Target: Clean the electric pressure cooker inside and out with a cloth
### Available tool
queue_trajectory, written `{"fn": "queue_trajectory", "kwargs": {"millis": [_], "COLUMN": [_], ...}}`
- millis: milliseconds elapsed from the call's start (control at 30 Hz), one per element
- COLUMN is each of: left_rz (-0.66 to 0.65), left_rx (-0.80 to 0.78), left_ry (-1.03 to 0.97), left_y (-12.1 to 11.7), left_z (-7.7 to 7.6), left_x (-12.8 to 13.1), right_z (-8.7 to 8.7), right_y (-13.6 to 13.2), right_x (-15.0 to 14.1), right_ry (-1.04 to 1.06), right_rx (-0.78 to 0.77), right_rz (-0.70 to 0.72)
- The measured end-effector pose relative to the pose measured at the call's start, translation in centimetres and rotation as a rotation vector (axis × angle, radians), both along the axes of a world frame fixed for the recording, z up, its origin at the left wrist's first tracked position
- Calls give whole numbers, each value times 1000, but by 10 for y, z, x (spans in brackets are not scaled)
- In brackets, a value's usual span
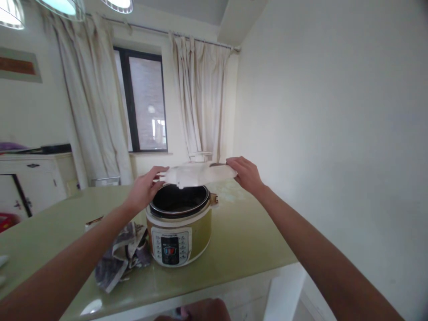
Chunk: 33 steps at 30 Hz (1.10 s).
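An electric cooker with a control panel on its front stands on the green tabletop, its top uncovered and its dark inner pot showing. Just above and behind the pot's rim I hold up a pale, flat, lid-like piece, seen nearly edge-on and a little blurred; its exact kind is unclear. My left hand pinches its left end. At the right end, my right hand grips it with the fingers on top. A crumpled grey and white patterned cloth lies left of the cooker.
The green table reaches close to the white wall on the right. A white cabinet stands at the far left. Curtains hang beside a dark-framed window at the back.
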<state>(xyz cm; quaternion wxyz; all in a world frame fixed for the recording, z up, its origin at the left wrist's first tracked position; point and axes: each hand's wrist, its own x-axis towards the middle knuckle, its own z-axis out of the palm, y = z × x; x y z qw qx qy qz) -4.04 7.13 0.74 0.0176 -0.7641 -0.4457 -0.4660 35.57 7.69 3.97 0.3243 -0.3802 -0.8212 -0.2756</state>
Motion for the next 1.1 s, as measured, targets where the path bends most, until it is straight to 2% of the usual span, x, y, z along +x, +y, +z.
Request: {"fn": "queue_trajectory", "kwargs": {"millis": [100, 233, 333, 467, 667, 800, 967, 1100], "left_rz": [66, 113, 154, 133, 79, 24, 16, 36], "left_rx": [76, 112, 107, 128, 124, 120, 126, 99], "left_ry": [156, 236, 247, 347, 506, 564, 627, 622], "left_y": [1, 7, 9, 4, -3, -2, 1, 2], "left_z": [-15, -34, -46, -57, -60, -55, -50, -48], "left_x": [-23, -46, -58, -68, -74, -80, -90, -91], "right_z": [-17, -35, -44, -50, -51, -48, -47, -33], "right_y": [15, 32, 43, 52, 52, 50, 51, 56], "right_x": [-21, -48, -63, -74, -74, -78, -84, -80], "right_ry": [-65, -122, -199, -253, -248, -239, -250, -255], "right_rx": [-65, -209, -301, -340, -422, -506, -530, -609], "right_rz": [-77, -121, -104, -56, -23, -58, -47, 47]}}
